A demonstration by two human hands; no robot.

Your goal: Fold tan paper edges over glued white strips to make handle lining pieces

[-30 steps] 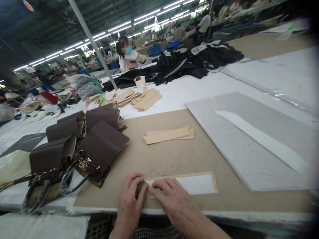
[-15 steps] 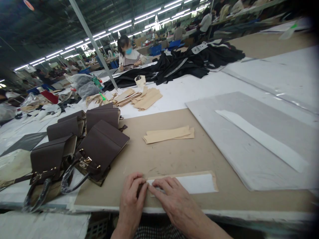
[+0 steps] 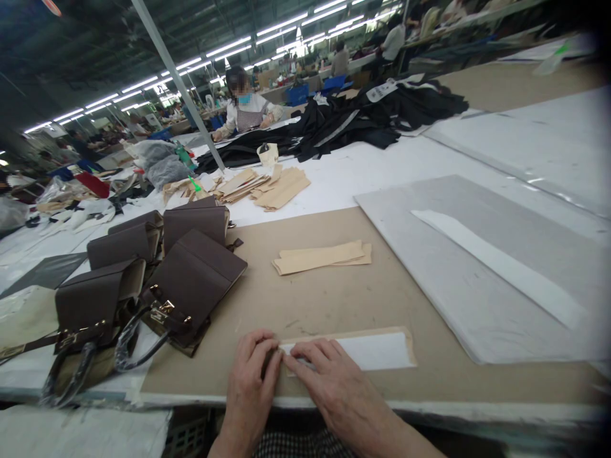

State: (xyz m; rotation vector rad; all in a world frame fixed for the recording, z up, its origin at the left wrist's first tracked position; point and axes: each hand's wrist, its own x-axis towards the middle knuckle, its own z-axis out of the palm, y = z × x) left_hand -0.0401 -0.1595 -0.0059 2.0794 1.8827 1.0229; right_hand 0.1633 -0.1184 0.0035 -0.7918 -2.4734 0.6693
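Observation:
A white strip [image 3: 382, 351] lies on a slightly larger tan strip [image 3: 409, 346], whose edge shows along the top and right end. Both rest flat on the brown board near the table's front edge. At their left end, my left hand [image 3: 252, 369] is closed, thumb and fingers pinching the tan strip's end. My right hand [image 3: 329, 375] lies over the left part of the white strip, fingers bent, with its thumb and fingertips at the same end. The two thumbs nearly meet there. My fingers hide the pinched end itself.
Beyond my hands, loose tan strips [image 3: 319, 256] lie on the brown board [image 3: 267, 299]. Several dark brown handbags [image 3: 195, 280] crowd the left. A grey sheet [image 3: 443, 273] carrying a long white strip [image 3: 496, 264] is at right. Black material [image 3: 353, 124] and a co-worker [image 3: 245, 108] are farther back.
My hands and the strips stay almost as they were, both hands still at the left end. Across the table, the co-worker's arm has moved outward to the left.

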